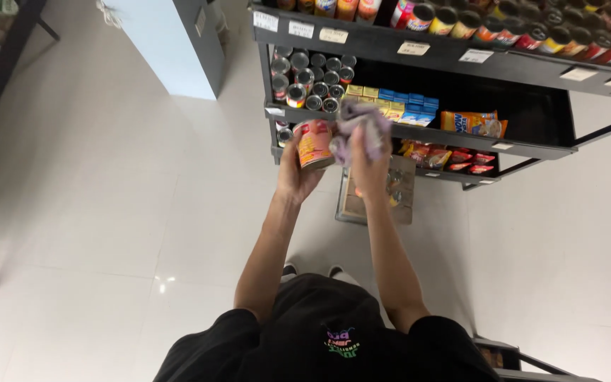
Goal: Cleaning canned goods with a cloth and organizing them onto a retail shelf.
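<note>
- Left hand (297, 170): raised in front of the shelving unit (419, 49), fingers wrapped around a can (314, 143) with a red and yellow label — a closed grip on the can body.
- Can position: held upright in the air, just in front of the front edge of the middle shelf (461, 138), near the shelf's left end.
- Right hand (370, 164): raised beside the left, closed on a crumpled pale purple cloth (362, 129).
- Cloth position: bunched above the right hand's fingers and pressed against the right side of the can; the picture is blurred here, so the exact contact area cannot be told.
- Middle shelf, left end: a block of silver-topped cans (312, 81) standing in rows, directly behind the held can.
- Middle shelf, centre: small yellow and blue boxes (394, 102); further right, an orange packet (472, 124).
- Top shelf: a row of cans and jars (518, 28) along the front edge.
- Floor below the hands — a flat cardboard box (373, 205) lies against the foot of the unit.
</note>
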